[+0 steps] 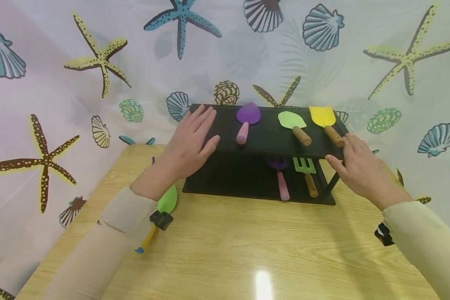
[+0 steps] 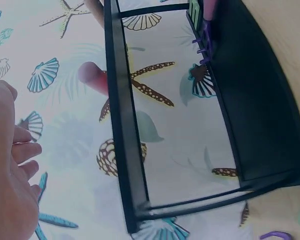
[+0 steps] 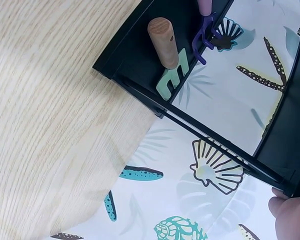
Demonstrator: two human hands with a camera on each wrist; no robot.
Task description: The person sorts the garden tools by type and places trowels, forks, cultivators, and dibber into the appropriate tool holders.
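A black two-tier shelf (image 1: 217, 175) stands at the back of the table. Its top tier carries a purple shovel (image 1: 248, 114) with a pink handle, a green trowel (image 1: 290, 120) and a yellow shovel (image 1: 322, 116), both wooden-handled. On the lower tier lie a purple fork (image 1: 283, 187) and a green fork (image 1: 310, 185). Fingers spread, my left hand (image 1: 193, 143) is over the shelf's left end, holding nothing; the left wrist view shows it apart from the frame. My right hand (image 1: 363, 173) rests at the top tier's right front corner, beside the yellow shovel's handle end.
Left of the shelf, partly behind my left forearm, lie a green tool head (image 1: 168, 200) and a yellow handle (image 1: 147, 239) with a blue tip. A cloth (image 1: 225, 62) printed with shells and starfish hangs behind the wooden table (image 1: 240, 233).
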